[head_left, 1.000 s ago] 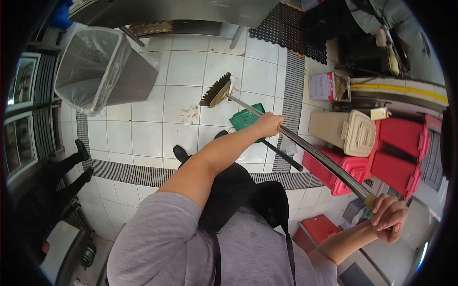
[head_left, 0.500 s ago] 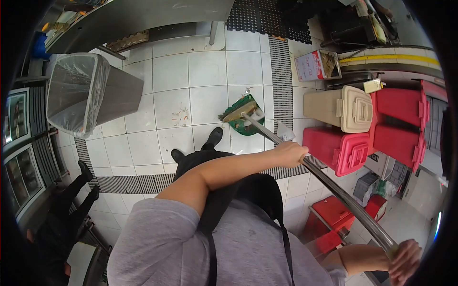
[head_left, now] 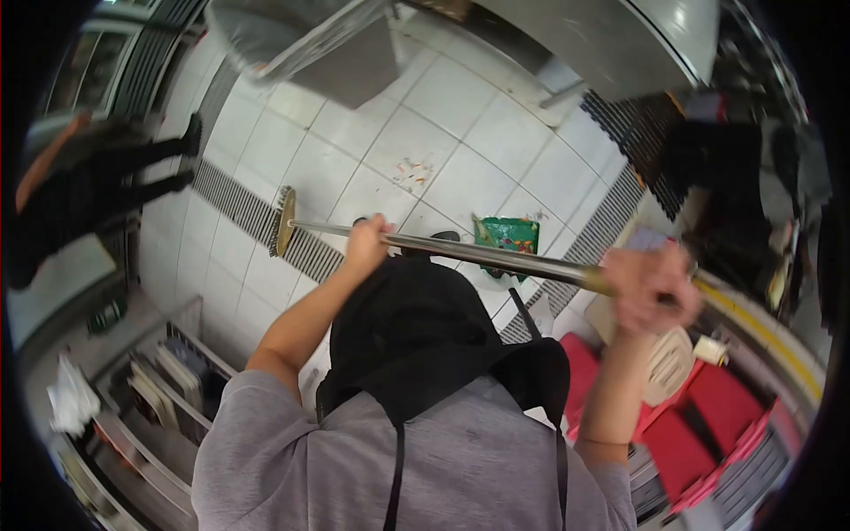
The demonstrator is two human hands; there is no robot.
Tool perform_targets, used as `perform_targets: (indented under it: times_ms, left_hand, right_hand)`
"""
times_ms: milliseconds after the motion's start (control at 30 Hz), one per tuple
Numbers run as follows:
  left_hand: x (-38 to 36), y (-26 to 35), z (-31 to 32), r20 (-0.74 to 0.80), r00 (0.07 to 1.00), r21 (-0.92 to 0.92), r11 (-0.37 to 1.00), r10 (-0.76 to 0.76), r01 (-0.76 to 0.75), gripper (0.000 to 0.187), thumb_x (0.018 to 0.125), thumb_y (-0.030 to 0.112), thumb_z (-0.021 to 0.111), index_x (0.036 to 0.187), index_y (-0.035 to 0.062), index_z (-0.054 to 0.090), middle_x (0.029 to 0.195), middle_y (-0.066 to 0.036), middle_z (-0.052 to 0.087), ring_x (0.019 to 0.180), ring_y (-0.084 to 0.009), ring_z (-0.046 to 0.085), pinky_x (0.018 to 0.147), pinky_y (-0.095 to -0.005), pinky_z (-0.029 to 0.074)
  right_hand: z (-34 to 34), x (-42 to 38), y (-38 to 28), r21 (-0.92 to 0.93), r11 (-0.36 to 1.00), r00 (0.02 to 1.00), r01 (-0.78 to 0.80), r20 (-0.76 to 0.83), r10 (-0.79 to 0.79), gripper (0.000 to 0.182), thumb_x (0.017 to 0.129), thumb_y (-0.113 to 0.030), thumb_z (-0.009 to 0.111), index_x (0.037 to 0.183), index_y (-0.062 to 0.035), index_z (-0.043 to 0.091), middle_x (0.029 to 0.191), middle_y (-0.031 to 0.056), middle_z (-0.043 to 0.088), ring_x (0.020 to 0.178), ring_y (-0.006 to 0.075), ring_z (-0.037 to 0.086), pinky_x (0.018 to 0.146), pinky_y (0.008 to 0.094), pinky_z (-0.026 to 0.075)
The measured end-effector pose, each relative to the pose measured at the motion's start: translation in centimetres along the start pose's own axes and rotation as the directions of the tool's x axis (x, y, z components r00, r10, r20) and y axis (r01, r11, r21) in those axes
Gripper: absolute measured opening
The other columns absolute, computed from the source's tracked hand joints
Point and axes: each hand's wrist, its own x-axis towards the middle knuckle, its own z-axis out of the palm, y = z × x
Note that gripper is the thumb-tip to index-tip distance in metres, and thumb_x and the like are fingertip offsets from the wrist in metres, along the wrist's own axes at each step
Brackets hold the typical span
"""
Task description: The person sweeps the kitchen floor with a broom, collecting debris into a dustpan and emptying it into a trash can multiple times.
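Note:
I hold a broom [head_left: 460, 252] with a long metal handle almost level across my body. My left hand [head_left: 369, 241] grips the handle partway along. My right hand [head_left: 649, 288], blurred by motion, grips the handle's end. The broom's bristle head [head_left: 284, 221] is out to the left, over a strip of floor grating. A green dustpan [head_left: 506, 236] with debris in it lies on the white tiled floor just beyond the handle. A small patch of orange scraps [head_left: 412, 173] lies on the tiles farther away.
A bin lined with a clear bag [head_left: 301, 40] stands at the top, beside a steel counter [head_left: 620, 40]. Red lidded boxes [head_left: 699, 425] and a beige container [head_left: 668, 363] sit at the lower right. Another person's dark legs [head_left: 106, 181] are at the left. Shelves [head_left: 150, 389] are at the lower left.
The broom head has left the dustpan and swung left over the grating. My right hand has risen from the lower right to chest height. The view has rotated.

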Motion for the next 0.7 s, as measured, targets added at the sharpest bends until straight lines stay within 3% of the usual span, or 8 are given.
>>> perform_targets:
  times_ms: [67,200,300,367,500,567,667,700]
  left_hand:
    - [-1.2,-7.3,-0.7,0.064,0.961,0.037,0.963,-0.269,0.267,0.02,0.073,0.018,0.059,0.066,0.0023,0.049,0.066,-0.02,0.055,0.068,-0.0374,0.053,0.059,-0.0448,0.041]
    - [-2.5,-12.2,2.6,0.001,0.969,0.056,0.967,-0.247,0.247,0.015,0.067,0.014,0.06,0.066,0.0021,0.051,0.073,-0.02,0.056,0.074,-0.036,0.054,0.063,-0.0436,0.042]
    - [0.9,-4.4,4.7,-0.006,0.995,-0.354,0.93,-0.104,0.095,0.009,0.064,0.008,0.059,0.069,0.0025,0.054,0.068,-0.016,0.056,0.068,-0.034,0.054,0.061,-0.0405,0.042]
    - [3.4,2.5,5.4,-0.001,0.999,-0.356,0.934,0.038,-0.036,0.012,0.064,0.014,0.062,0.064,0.0063,0.054,0.064,-0.014,0.055,0.063,-0.0334,0.051,0.059,-0.0396,0.04]
    - [6.4,13.1,6.6,-0.028,0.953,-0.467,0.839,0.302,-0.279,0.012,0.063,0.013,0.058,0.06,0.0043,0.051,0.061,-0.015,0.055,0.062,-0.0354,0.053,0.057,-0.0421,0.042]
    - [7.5,16.0,6.6,0.108,0.938,-0.521,0.823,0.328,-0.228,0.014,0.064,0.017,0.056,0.06,0.0047,0.052,0.06,-0.016,0.055,0.062,-0.0355,0.054,0.056,-0.0434,0.042]
    - [7.3,17.8,4.2,0.115,0.894,-0.564,0.769,0.433,-0.301,0.034,0.076,0.029,0.057,0.056,0.0034,0.047,0.056,-0.017,0.051,0.059,-0.0386,0.049,0.053,-0.0444,0.038]
    - [6.4,17.9,3.0,0.062,0.88,-0.549,0.752,0.471,-0.364,0.035,0.076,0.03,0.056,0.056,0.0035,0.048,0.055,-0.017,0.051,0.058,-0.0377,0.05,0.052,-0.0443,0.038]
  right_hand:
    - [-0.1,1.9,7.8,-0.009,0.982,0.971,-0.19,0.147,0.189,0.028,0.08,-0.028,0.041,0.072,-0.0036,0.053,0.045,0.0004,0.043,0.047,0.0151,0.041,0.059,0.0303,0.034]
    - [4.0,3.8,11.1,-0.174,0.957,0.921,-0.233,0.277,0.275,0.029,0.073,-0.027,0.049,0.058,-0.0031,0.052,0.046,0.0032,0.045,0.045,0.0197,0.042,0.056,0.0337,0.037]
    - [3.3,5.1,4.2,-0.256,0.962,0.894,-0.091,0.405,0.193,0.034,0.073,-0.03,0.053,0.052,-0.0037,0.051,0.042,0.0026,0.044,0.04,0.0178,0.041,0.045,0.0326,0.037]
    - [4.5,6.3,-2.3,-0.355,0.935,0.885,-0.011,0.431,0.174,0.045,0.079,-0.042,0.052,0.051,-0.0067,0.051,0.04,-0.0012,0.044,0.033,0.0114,0.038,0.034,0.0224,0.033]
    - [8.7,7.9,-9.9,-0.321,0.942,0.737,0.093,0.659,0.152,0.036,0.082,-0.027,0.051,0.051,-0.0082,0.051,0.04,-0.0016,0.044,0.032,0.0114,0.044,0.035,0.0233,0.042]
    - [10.8,9.6,-11.1,-0.411,0.911,0.397,-0.042,0.83,0.392,0.014,0.075,-0.023,0.064,0.066,-0.0126,0.059,0.046,-0.0046,0.053,0.041,0.0047,0.053,0.043,0.013,0.044]
    - [12.5,7.0,-15.5,-0.493,0.858,0.495,0.144,0.786,0.369,0.01,0.076,-0.018,0.06,0.068,-0.0127,0.062,0.054,-0.002,0.058,0.049,0.0056,0.057,0.049,0.0146,0.046]
    - [14.9,6.1,-14.3,-0.433,0.879,0.55,0.198,0.792,0.266,0.012,0.079,-0.017,0.052,0.07,-0.0093,0.057,0.052,-0.0027,0.047,0.046,0.0067,0.049,0.045,0.0178,0.043]
